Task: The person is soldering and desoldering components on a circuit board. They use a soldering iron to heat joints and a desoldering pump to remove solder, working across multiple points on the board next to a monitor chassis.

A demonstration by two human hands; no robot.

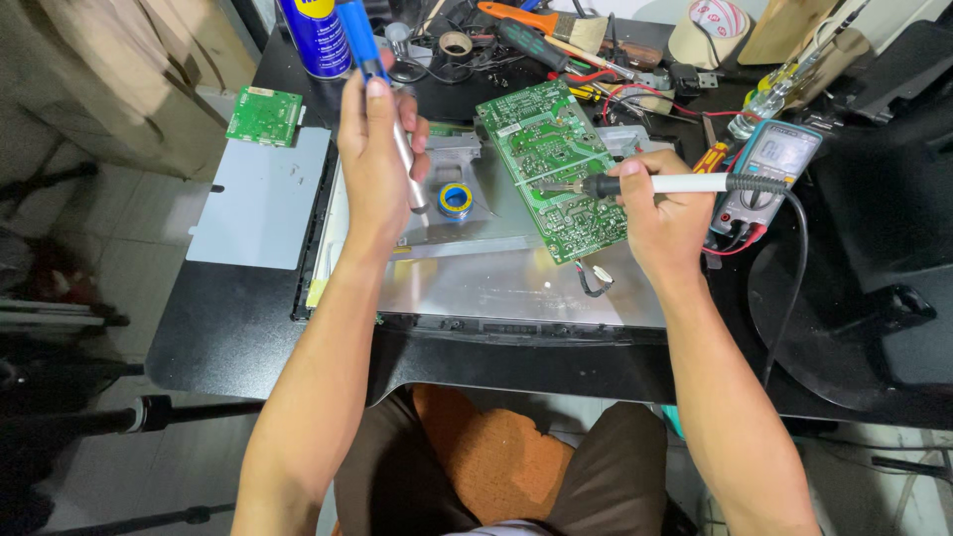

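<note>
Two tools are in my grasp: my left hand [375,149] is wrapped around a blue-and-silver desoldering pump [382,94] held upright beside the green circuit board [552,169], while my right hand [663,213] pinches a soldering iron [660,184], tip touching the board's middle.

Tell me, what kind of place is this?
Probably an electronics repair bench. The right hand holds a soldering iron to a green circuit board, with a multimeter and screwdrivers close by.
</note>
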